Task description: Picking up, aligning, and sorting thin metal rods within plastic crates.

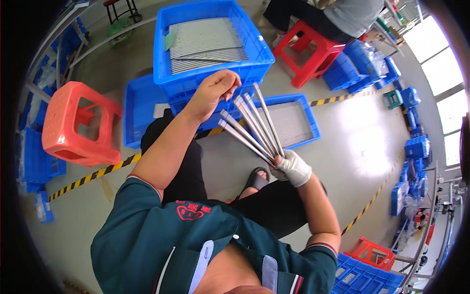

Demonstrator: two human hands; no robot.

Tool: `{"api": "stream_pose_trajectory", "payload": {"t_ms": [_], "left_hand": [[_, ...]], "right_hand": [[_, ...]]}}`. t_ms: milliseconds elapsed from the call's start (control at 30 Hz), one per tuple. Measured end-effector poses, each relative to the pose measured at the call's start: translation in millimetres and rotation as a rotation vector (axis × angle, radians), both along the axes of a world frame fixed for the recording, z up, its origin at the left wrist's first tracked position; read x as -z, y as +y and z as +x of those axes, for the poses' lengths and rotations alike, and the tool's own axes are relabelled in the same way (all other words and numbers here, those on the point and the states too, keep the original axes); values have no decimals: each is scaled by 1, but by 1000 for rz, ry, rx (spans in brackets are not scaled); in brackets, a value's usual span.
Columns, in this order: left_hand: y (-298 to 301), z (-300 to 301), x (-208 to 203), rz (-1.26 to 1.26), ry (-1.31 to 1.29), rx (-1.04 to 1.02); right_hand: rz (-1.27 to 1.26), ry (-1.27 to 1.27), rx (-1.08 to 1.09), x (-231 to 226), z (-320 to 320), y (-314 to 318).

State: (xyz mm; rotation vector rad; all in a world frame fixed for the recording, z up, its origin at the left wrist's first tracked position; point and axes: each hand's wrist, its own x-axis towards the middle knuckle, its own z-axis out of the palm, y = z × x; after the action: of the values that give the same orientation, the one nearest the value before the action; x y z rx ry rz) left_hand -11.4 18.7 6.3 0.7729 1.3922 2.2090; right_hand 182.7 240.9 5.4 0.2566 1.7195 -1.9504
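Note:
My right hand, in a white glove, is closed around the lower ends of several slim silvery metal bars. They fan out up and to the left, their far ends spread apart. My bare left hand is raised to the left of those ends, its fingers curled in and thumb against them. No bar sticks out of it, and its palm is hidden. Just beyond it stands a blue crate, stacked on another, with rows of similar grey bars and a small green piece inside.
Lower blue bins flank the stack: one on the left, one on the right with a grey layer inside. Red stools stand at left and far right, where a person sits. Striped tape crosses the floor.

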Motion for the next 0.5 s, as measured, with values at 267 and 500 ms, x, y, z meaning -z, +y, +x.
{"api": "stream_pose_trajectory", "payload": {"t_ms": [267, 500], "left_hand": [[64, 65, 39, 346, -848, 268], [91, 64, 53, 508, -1076, 377]], "right_hand": [[-263, 503, 676, -6, -44, -66], [32, 806, 844, -21, -78, -73]]}}
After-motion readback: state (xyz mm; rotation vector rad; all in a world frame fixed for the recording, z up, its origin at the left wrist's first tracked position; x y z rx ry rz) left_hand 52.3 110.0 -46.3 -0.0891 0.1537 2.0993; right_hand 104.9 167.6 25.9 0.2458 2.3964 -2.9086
